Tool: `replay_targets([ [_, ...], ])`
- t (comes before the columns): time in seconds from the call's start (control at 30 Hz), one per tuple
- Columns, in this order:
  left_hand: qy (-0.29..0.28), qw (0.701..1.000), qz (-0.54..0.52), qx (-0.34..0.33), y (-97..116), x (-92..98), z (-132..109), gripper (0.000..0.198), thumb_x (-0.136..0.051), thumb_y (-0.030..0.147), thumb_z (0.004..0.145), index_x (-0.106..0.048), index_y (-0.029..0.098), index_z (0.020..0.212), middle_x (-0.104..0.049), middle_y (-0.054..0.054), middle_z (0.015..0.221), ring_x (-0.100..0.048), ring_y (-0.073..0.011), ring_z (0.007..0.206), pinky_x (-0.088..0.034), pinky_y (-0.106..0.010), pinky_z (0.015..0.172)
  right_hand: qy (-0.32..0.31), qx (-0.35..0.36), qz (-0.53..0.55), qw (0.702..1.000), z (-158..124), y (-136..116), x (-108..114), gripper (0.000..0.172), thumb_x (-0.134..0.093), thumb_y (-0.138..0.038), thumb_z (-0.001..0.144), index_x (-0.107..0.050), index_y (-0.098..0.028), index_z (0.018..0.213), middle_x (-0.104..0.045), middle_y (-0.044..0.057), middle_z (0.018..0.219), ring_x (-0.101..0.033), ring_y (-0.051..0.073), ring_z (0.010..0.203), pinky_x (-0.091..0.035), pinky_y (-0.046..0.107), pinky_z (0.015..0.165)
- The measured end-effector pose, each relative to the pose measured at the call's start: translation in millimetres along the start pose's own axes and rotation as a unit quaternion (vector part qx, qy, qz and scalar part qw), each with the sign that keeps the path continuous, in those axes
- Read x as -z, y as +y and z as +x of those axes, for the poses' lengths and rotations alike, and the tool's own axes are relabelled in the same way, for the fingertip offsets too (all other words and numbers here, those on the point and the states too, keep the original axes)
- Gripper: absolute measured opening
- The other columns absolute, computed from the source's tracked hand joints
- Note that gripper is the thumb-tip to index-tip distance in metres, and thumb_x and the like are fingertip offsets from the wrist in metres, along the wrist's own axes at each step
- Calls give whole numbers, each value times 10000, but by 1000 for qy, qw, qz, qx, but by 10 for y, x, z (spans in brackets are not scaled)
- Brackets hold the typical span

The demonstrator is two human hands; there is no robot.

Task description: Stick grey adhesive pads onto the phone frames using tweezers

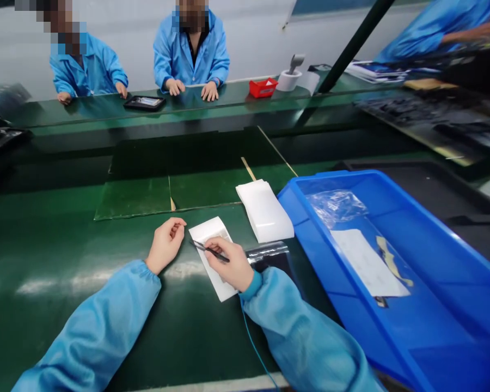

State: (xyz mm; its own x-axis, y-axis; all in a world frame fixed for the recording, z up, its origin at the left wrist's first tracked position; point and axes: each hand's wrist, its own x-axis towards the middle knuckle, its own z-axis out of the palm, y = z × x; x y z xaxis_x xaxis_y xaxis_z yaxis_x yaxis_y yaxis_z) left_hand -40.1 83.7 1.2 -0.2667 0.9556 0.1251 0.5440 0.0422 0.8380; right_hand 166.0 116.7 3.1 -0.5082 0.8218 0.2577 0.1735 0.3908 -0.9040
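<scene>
My right hand (230,263) is closed on a pair of dark tweezers (212,252), their tips pointing left over a white sheet (221,289). That sheet lies flat on the green table and is partly covered by the hand. Just left of it, my left hand (166,245) is closed, thumb and fingertips pressed together near the tweezer tips. Whether something small sits in that pinch cannot be made out. Beyond my right hand rests a stack of white sheets (265,212), with a clear plastic-wrapped dark item (269,255) beside my right wrist.
A large blue bin (441,321) at the right contains a clear plastic bag (337,207) and white paper (367,264). A green board (139,196) lies ahead. Across the bench are two people in blue coats, a black tray (144,103) and a red box (263,88). A blue cord (251,337) trails from my right wrist.
</scene>
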Motion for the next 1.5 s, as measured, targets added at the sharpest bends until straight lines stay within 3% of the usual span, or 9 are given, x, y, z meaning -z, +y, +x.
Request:
replay_targets([
  [0.13,-89,986,91,-108,41,0,-11,237,-519,290,949,-675,196,1101,-630,-30,890,-573,-153,791,-466,-275,747,36,9,31,999,-9,17,66,207,-585,-266,919,-739,-211,1047,-787,59,924,-740,205,812,-598,353,781],
  [0.23,-131,963,181,-151,47,-30,-9,286,-600,334,927,-668,195,1167,-640,-54,965,-574,-206,925,-461,-332,839,50,17,21,998,-12,37,86,193,-586,-300,940,-746,-222,1012,-778,57,933,-735,210,822,-595,361,789],
  [0.47,-127,951,253,-127,65,-40,-23,352,-664,404,897,-642,210,1191,-634,-41,1008,-558,-222,956,-415,-367,829,75,-70,-14,995,44,119,38,121,-616,-273,900,-667,-214,993,-722,10,801,-676,170,711,-555,307,725],
  [0.87,-128,945,270,-136,55,-51,-22,350,-653,406,903,-625,220,1198,-627,-35,1017,-552,-224,959,-408,-371,817,52,-42,-28,997,47,57,60,83,-583,-230,900,-637,-207,841,-635,-19,686,-585,136,599,-478,259,601],
  [1.5,-131,940,280,-142,74,-44,-21,350,-640,401,905,-630,212,1200,-636,-46,1001,-555,-229,931,-409,-371,794,92,-67,-24,993,5,86,64,102,-581,-205,874,-592,-211,773,-599,-35,667,-576,132,598,-463,263,611],
])
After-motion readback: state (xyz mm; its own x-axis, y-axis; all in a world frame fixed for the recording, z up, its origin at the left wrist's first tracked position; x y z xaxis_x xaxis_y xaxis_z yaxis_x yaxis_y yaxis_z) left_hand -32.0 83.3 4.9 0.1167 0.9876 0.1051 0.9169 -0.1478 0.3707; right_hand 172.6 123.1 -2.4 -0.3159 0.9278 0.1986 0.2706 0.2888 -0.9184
